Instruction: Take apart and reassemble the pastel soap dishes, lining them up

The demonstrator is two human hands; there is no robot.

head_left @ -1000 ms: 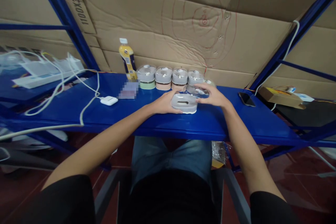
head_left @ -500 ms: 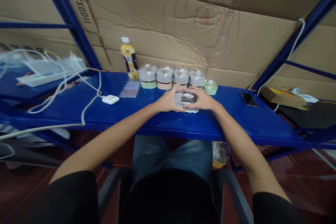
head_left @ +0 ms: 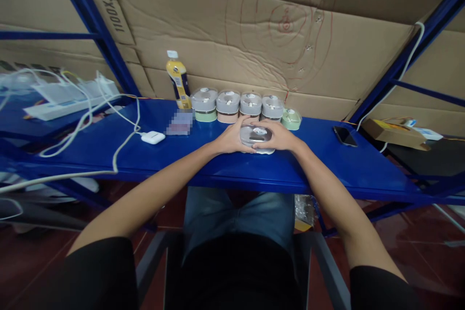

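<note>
Between my two hands is a small oval container with a clear lid [head_left: 258, 132], low over the blue table [head_left: 232, 172] near its front. My left hand [head_left: 234, 136] wraps its left side, with the thumb along the near face. From the right, my right hand [head_left: 278, 136] grips the other side, fingers curled over the lid edge. The container's lower part is mostly hidden by my hands. Just behind stands a row of several similar clear-lidded containers [head_left: 227, 101] with green, pink and dark bases. A shorter green container [head_left: 291, 119] ends the row at right.
A yellow drink bottle [head_left: 178, 80] stands left of the row, by a blurred-out flat item [head_left: 179, 122]. A white earphone case [head_left: 153, 137] and white cables [head_left: 123, 143] lie further left. At right are a phone [head_left: 344, 136] and an open cardboard box [head_left: 395, 134].
Almost nothing differs. Both hands keep their grip on the container, and the view has shifted very slightly.
</note>
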